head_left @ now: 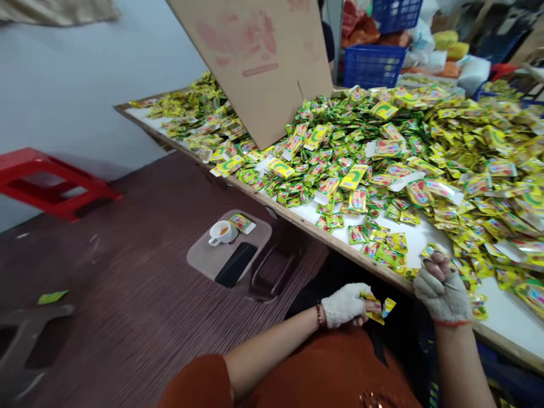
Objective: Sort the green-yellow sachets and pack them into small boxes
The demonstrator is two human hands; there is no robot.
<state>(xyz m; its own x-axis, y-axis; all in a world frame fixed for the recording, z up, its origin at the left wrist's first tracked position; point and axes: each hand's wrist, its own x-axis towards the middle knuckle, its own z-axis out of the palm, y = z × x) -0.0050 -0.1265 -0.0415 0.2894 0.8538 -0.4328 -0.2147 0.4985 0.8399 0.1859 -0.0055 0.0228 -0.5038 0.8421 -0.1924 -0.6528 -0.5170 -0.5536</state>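
My left hand (346, 305), in a white fingerless glove, is closed on a few small yellow-green sachets (379, 309) held over my lap below the table edge. My right hand (442, 292), also gloved, rests at the table's near edge with its fingers curled around a sachet (430, 250) lifted from the pile. A huge heap of the same yellow-green sachets (382, 147) covers the white table (505, 311) in front of me.
A tilted cardboard sheet (259, 62) leans over the heap. A grey stool (221, 258) to my left carries a cup (221, 232), a phone (236, 264) and a sachet. A red stool (46, 181) stands far left; blue crates (374, 65) sit behind the table.
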